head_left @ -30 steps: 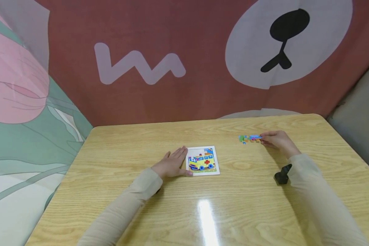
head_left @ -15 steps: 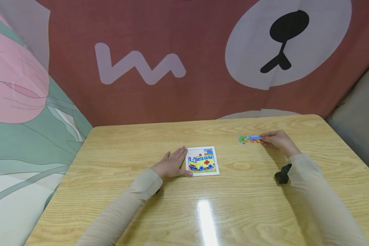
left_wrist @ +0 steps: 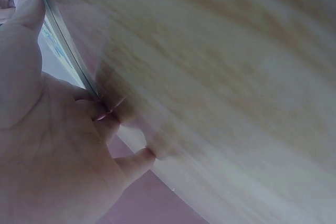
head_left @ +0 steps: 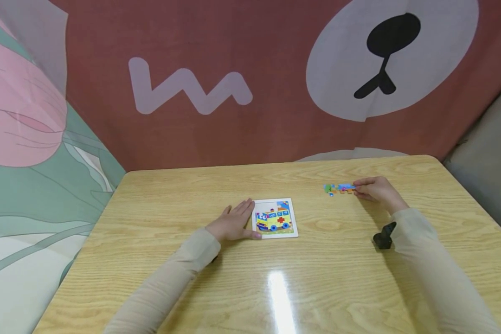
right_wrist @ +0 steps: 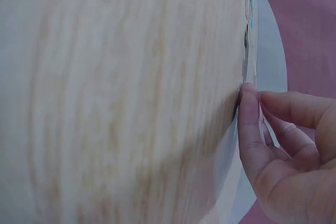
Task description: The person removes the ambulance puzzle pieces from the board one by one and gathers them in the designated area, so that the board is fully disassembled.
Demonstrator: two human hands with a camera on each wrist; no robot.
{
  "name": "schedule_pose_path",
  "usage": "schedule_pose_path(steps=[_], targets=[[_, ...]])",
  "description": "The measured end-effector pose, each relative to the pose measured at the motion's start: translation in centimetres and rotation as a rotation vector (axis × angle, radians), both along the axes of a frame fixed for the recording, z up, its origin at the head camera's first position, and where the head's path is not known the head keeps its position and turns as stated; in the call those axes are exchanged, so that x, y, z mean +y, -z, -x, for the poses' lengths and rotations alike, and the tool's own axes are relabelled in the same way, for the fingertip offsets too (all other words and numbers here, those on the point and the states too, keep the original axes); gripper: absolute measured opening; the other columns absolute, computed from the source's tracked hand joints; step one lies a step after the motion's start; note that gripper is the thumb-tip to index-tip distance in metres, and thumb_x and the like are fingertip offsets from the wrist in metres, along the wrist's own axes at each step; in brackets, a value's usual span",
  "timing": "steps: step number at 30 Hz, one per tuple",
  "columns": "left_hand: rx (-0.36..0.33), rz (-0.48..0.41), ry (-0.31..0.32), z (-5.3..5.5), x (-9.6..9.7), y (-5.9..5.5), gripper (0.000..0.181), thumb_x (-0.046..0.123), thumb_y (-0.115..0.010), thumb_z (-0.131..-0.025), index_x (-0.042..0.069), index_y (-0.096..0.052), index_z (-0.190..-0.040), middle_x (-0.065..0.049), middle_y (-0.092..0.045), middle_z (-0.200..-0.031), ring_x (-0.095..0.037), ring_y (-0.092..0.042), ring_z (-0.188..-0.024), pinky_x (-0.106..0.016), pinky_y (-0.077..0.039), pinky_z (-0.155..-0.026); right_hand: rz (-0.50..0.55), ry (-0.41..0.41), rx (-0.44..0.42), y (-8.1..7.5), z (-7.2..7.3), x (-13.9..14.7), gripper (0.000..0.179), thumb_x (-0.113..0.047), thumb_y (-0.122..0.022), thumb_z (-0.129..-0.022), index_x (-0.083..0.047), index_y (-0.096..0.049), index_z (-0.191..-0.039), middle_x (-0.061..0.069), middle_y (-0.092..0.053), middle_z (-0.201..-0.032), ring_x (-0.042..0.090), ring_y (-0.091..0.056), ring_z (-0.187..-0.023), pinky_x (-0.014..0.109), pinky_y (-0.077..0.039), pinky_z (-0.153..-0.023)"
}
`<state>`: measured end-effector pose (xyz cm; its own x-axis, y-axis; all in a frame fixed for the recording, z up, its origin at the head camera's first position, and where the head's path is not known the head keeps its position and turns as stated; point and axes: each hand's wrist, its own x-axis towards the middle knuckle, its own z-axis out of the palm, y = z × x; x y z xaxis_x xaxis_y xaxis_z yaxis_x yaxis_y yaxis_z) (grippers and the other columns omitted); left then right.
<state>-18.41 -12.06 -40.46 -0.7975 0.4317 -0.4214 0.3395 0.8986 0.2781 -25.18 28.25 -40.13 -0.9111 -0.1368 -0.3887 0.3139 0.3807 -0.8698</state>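
A square jigsaw puzzle [head_left: 275, 221] in a white frame lies on the table, its picture a yellow ambulance with a red cross. White backing shows in its upper left part. My left hand [head_left: 234, 222] rests spread against the frame's left side, thumb at the lower left corner; the left wrist view shows these fingers along the frame's edge. Farther right lies a small cluster of loose puzzle pieces [head_left: 337, 188], blue, green, orange and pink. At its right end my right hand [head_left: 375, 191] pinches a piece between thumb and fingertips, mostly hidden by the fingers.
The wooden table [head_left: 317, 278] ends at a brown cloth backdrop [head_left: 217, 139] with a bear print. A black device [head_left: 383, 236] sits under the right wrist. Glare falls on the table's front. A grey surface [head_left: 488, 139] stands at the right.
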Motion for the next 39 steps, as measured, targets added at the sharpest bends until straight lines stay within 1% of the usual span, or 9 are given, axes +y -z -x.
schedule_pose_path(steps=[6, 13, 18, 21, 24, 28, 31, 36, 39], targets=[[0.011, -0.002, 0.003, 0.0, 0.0, 0.1, 0.099, 0.063, -0.053, -0.087, 0.01, -0.004, -0.155, -0.005, 0.002, -0.163, -0.021, -0.001, -0.152, -0.052, -0.007, -0.122, -0.004, -0.009, 0.018, -0.1, -0.1, 0.0, 0.05, -0.005, -0.047, -0.099, 0.019, -0.029, -0.139, -0.021, -0.059, -0.081, -0.009, -0.06, -0.075, 0.014, -0.055, -0.075], [0.006, -0.002, 0.005, 0.1, 0.0, 0.1, 0.099, 0.063, -0.052, -0.087, 0.011, -0.002, -0.155, -0.004, 0.003, -0.163, -0.02, 0.0, -0.151, -0.052, -0.006, -0.122, -0.011, -0.01, 0.025, -0.2, 0.1, 0.0, 0.052, -0.007, -0.047, -0.099, 0.018, -0.029, -0.14, -0.021, -0.059, -0.082, -0.009, -0.061, -0.076, 0.015, -0.055, -0.077], [0.001, -0.006, 0.003, 0.1, 0.0, 0.1, 0.1, 0.063, -0.053, -0.087, 0.011, -0.002, -0.155, -0.004, 0.003, -0.163, -0.021, 0.0, -0.151, -0.052, -0.005, -0.122, -0.06, -0.036, 0.051, -0.8, 0.0, -0.6, 0.054, -0.013, -0.048, -0.1, 0.014, -0.03, -0.143, -0.019, -0.06, -0.09, -0.012, -0.06, -0.079, 0.016, -0.054, -0.081], [0.002, 0.0, 0.002, 0.1, 0.0, 0.1, 0.1, 0.064, -0.052, -0.087, 0.011, -0.001, -0.155, -0.004, 0.003, -0.163, -0.02, 0.001, -0.151, -0.051, -0.005, -0.122, -0.104, -0.065, 0.088, -1.3, -0.2, -1.5, 0.054, -0.016, -0.05, -0.099, 0.012, -0.033, -0.142, -0.011, -0.062, -0.101, -0.012, -0.059, -0.08, 0.017, -0.054, -0.083], [0.001, 0.003, 0.002, 0.1, 0.0, 0.0, 0.1, 0.064, -0.052, -0.087, 0.012, -0.001, -0.155, -0.003, 0.004, -0.163, -0.02, 0.001, -0.151, -0.051, -0.005, -0.122, -0.113, -0.089, 0.119, -1.7, -0.4, -3.0, 0.052, -0.014, -0.051, -0.099, 0.012, -0.036, -0.141, 0.008, -0.063, -0.114, -0.011, -0.059, -0.08, 0.019, -0.055, -0.084], [0.003, -0.002, 0.002, 0.1, -0.1, 0.1, 0.099, 0.063, -0.052, -0.087, 0.012, -0.002, -0.155, -0.003, 0.004, -0.163, -0.02, 0.001, -0.151, -0.051, -0.005, -0.122, -0.105, -0.139, 0.138, -2.2, -0.6, -5.1, 0.051, -0.01, -0.051, -0.098, 0.012, -0.035, -0.141, 0.029, -0.051, -0.132, -0.009, -0.06, -0.084, 0.024, -0.055, -0.088], [0.005, 0.003, 0.005, 0.1, -0.1, 0.1, 0.099, 0.063, -0.052, -0.087, 0.011, -0.002, -0.155, -0.003, 0.004, -0.163, -0.02, 0.001, -0.151, -0.051, -0.005, -0.122, -0.112, -0.18, 0.151, -2.4, -0.9, -6.7, 0.049, -0.008, -0.05, -0.098, 0.011, -0.036, -0.141, 0.033, -0.045, -0.136, -0.001, -0.061, -0.092, 0.028, -0.054, -0.091], [0.005, 0.009, 0.005, 0.1, 0.0, 0.0, 0.099, 0.063, -0.052, -0.087, 0.011, -0.002, -0.155, -0.003, 0.003, -0.163, -0.02, 0.001, -0.151, -0.052, -0.006, -0.122, -0.136, -0.216, 0.181, -2.6, -1.4, -9.5, 0.044, -0.004, -0.051, -0.096, 0.011, -0.044, -0.136, 0.03, -0.053, -0.128, 0.019, -0.061, -0.106, 0.033, -0.054, -0.091], [0.006, 0.01, 0.003, 0.1, 0.0, 0.0, 0.099, 0.063, -0.053, -0.087, 0.011, -0.002, -0.155, -0.003, 0.003, -0.163, -0.02, 0.001, -0.151, -0.052, -0.006, -0.122, -0.137, -0.234, 0.199, -2.2, -1.6, -11.0, 0.041, -0.001, -0.053, -0.094, 0.012, -0.047, -0.132, 0.03, -0.057, -0.122, 0.027, -0.062, -0.106, 0.037, -0.054, -0.092]])
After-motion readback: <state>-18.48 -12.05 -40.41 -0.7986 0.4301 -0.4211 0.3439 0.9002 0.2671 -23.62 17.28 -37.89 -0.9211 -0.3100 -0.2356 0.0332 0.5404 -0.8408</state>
